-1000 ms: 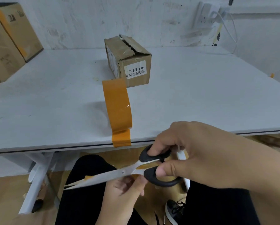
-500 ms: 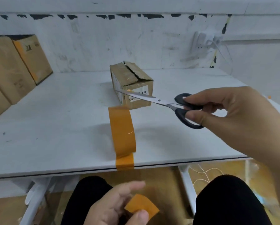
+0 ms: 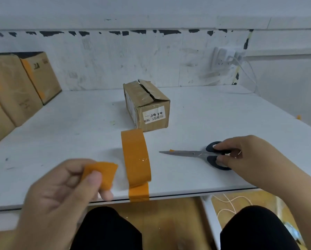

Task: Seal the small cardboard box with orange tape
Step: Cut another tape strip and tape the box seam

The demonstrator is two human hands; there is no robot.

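The small cardboard box [image 3: 147, 107] stands mid-table, its top flaps slightly apart and a white label on its near end. An orange tape roll [image 3: 135, 157] stands on edge in front of it, its loose end stuck over the table's front edge. My left hand [image 3: 60, 193] pinches a cut piece of orange tape [image 3: 101, 175] above the near edge, left of the roll. My right hand [image 3: 241, 156] holds the black handles of the scissors [image 3: 185, 153], which lie flat on the table right of the roll, blades closed and pointing left.
Several larger cardboard boxes [image 3: 15, 91] with orange tape stand at the far left of the white table [image 3: 69, 132]. A power strip with a cable [image 3: 226, 60] hangs on the back wall at right. My knees sit below the table's front edge.
My right hand has lowered the scissors from above the box to the table. My left hand has risen from my lap with the cut tape piece to table height.
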